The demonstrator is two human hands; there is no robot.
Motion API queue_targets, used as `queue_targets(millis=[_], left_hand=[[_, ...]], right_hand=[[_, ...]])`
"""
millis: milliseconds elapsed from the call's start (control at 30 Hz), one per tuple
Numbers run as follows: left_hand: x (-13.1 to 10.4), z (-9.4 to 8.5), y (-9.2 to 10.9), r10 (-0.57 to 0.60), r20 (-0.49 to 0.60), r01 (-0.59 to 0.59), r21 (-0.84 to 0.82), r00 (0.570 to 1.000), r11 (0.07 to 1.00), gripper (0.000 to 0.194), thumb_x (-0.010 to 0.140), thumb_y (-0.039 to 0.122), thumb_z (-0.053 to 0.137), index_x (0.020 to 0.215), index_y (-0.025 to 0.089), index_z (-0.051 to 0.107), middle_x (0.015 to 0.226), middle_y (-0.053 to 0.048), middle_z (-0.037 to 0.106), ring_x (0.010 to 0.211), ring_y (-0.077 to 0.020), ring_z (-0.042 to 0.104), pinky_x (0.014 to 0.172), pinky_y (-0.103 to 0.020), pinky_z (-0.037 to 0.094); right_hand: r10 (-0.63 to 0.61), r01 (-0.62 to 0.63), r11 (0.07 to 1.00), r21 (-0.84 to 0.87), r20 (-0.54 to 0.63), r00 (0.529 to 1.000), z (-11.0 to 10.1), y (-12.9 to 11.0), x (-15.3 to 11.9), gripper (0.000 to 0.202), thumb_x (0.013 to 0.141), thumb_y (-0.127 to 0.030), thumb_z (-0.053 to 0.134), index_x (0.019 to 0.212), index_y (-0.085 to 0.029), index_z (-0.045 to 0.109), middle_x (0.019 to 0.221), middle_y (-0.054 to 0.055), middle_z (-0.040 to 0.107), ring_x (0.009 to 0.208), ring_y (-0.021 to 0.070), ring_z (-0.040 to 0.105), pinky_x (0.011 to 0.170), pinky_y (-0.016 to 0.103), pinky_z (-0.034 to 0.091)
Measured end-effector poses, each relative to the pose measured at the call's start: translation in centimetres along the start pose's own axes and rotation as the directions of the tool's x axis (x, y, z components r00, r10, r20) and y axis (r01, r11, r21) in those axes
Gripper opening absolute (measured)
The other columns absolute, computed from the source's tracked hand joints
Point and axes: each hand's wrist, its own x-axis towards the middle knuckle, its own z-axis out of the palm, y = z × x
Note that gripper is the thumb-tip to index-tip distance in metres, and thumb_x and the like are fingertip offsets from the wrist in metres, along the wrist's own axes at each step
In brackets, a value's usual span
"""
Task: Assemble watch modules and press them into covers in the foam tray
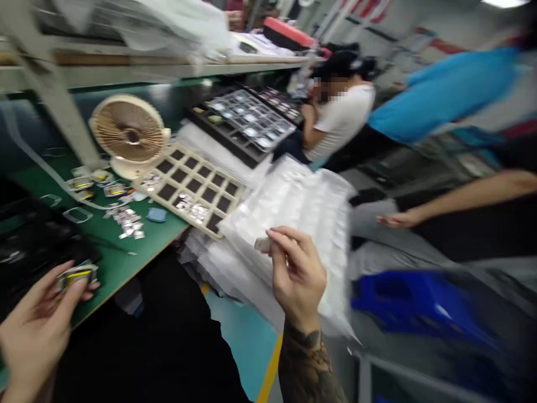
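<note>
My left hand [46, 319] is closed around a small rounded part with a yellow stripe [78, 275], at the green bench's front edge. Between thumb and fingertips, my right hand [297, 268] pinches a small pale flat piece [263, 244], its kind too blurred to tell. That hand is over a stack of white plastic-wrapped sheets [289, 201]. On the bench lie several similar yellow-striped parts [114, 189], a pile of small silvery pieces [129, 221] and a blue block [156, 215]. A beige compartment tray [193, 184] holds more silvery pieces in some of its cells.
A beige fan [130, 134] stands behind the tray. Farther back is a dark tray of rounded parts [247, 120]. A co-worker in white [342, 117] sits beyond, another person in blue [453, 95] leans at right. A blue bin [415, 305] stands at lower right.
</note>
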Motion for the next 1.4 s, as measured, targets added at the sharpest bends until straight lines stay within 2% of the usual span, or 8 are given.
queue_targets(millis=[233, 433, 733, 933, 1100, 1200, 1300, 1400], left_hand=[[0.2, 0.8, -0.5, -0.179, 0.065, 0.191, -0.374, 0.982, 0.907, 0.061, 0.093, 0.037, 0.089, 0.146, 0.015, 0.067, 0.121, -0.015, 0.084, 0.095, -0.0281, 0.086, 0.077, -0.033, 0.072], [0.1, 0.7, -0.2, -0.141, 0.095, 0.170, -0.496, 0.985, 0.851, 0.052, 0.098, 0.027, 0.085, 0.147, 0.019, 0.070, 0.131, -0.014, 0.082, 0.107, -0.0237, 0.083, 0.093, -0.031, 0.070], [0.8, 0.7, 0.6, -0.107, -0.018, 0.082, -0.523, 0.994, 0.849, 0.025, 0.104, 0.030, 0.076, 0.126, 0.017, 0.078, 0.114, -0.011, 0.086, 0.081, -0.0182, 0.081, 0.079, -0.030, 0.071], [0.3, 0.2, 0.3, -0.089, 0.068, 0.109, -0.400, 0.994, 0.910, 0.027, 0.105, 0.034, 0.073, 0.124, 0.017, 0.080, 0.106, -0.010, 0.085, 0.079, -0.0213, 0.083, 0.077, -0.033, 0.073], [-0.6, 0.3, -0.7, 0.070, 0.017, -0.066, -0.185, 0.997, 0.981, 0.022, 0.107, 0.022, 0.069, 0.125, 0.021, 0.081, 0.100, -0.006, 0.086, 0.081, -0.0191, 0.083, 0.081, -0.028, 0.070], [-0.7, 0.6, -0.7, 0.036, -0.012, -0.038, -0.265, 0.999, 0.964, 0.029, 0.107, 0.023, 0.070, 0.135, 0.020, 0.077, 0.109, -0.008, 0.087, 0.087, -0.0208, 0.085, 0.082, -0.030, 0.071], [-0.3, 0.9, -0.1, -0.112, 0.007, 0.104, -0.445, 0.994, 0.889, 0.042, 0.108, 0.030, 0.070, 0.147, 0.018, 0.070, 0.117, -0.011, 0.086, 0.093, -0.0242, 0.086, 0.078, -0.032, 0.072], [0.1, 0.7, 0.5, -0.184, 0.027, 0.168, -0.553, 0.983, 0.816, 0.040, 0.101, 0.034, 0.080, 0.136, 0.014, 0.076, 0.110, -0.013, 0.087, 0.093, -0.0280, 0.086, 0.074, -0.034, 0.071]], right_hand=[[-0.342, -0.023, 0.711, 0.703, 0.374, 0.862, 16.0, -9.0, -1.4, 0.042, 0.100, -0.003, 0.071, 0.133, -0.029, 0.077, 0.137, 0.009, 0.076, 0.124, 0.0241, 0.076, 0.104, 0.042, 0.067], [-0.551, 0.088, 0.608, 0.789, 0.339, 0.762, 22.7, -13.3, -2.5, 0.047, 0.100, -0.005, 0.072, 0.139, -0.031, 0.074, 0.137, 0.008, 0.078, 0.128, 0.0280, 0.071, 0.109, 0.054, 0.062], [-0.433, -0.095, 0.682, 0.725, 0.505, 0.746, 23.4, -13.6, -2.9, 0.043, 0.103, -0.019, 0.070, 0.145, -0.028, 0.068, 0.147, 0.011, 0.070, 0.138, 0.0288, 0.067, 0.117, 0.052, 0.058], [-0.391, -0.197, 0.693, 0.694, 0.591, 0.705, 23.4, -13.7, -2.5, 0.014, 0.107, -0.027, 0.066, 0.114, -0.025, 0.078, 0.116, 0.008, 0.077, 0.111, 0.0234, 0.074, 0.099, 0.041, 0.062], [-0.376, -0.234, 0.684, 0.691, 0.609, 0.699, 23.1, -13.7, -2.8, 0.012, 0.107, -0.027, 0.066, 0.102, -0.023, 0.075, 0.104, 0.006, 0.076, 0.098, 0.0209, 0.073, 0.087, 0.037, 0.061], [-0.430, -0.097, 0.727, 0.680, 0.560, 0.708, 22.4, -14.6, -0.9, 0.011, 0.108, -0.025, 0.064, 0.110, -0.025, 0.075, 0.110, 0.006, 0.076, 0.104, 0.0227, 0.074, 0.093, 0.041, 0.063], [-0.516, 0.213, 0.676, 0.706, 0.246, 0.821, 22.1, -16.9, 2.8, 0.032, 0.108, -0.036, 0.064, 0.139, -0.030, 0.068, 0.135, 0.011, 0.070, 0.128, 0.0318, 0.070, 0.110, 0.055, 0.062], [-0.647, 0.486, 0.522, 0.701, -0.046, 0.761, 23.0, -20.3, 6.0, 0.048, 0.107, -0.060, 0.058, 0.149, -0.036, 0.061, 0.144, 0.010, 0.064, 0.141, 0.0391, 0.064, 0.113, 0.063, 0.060]])
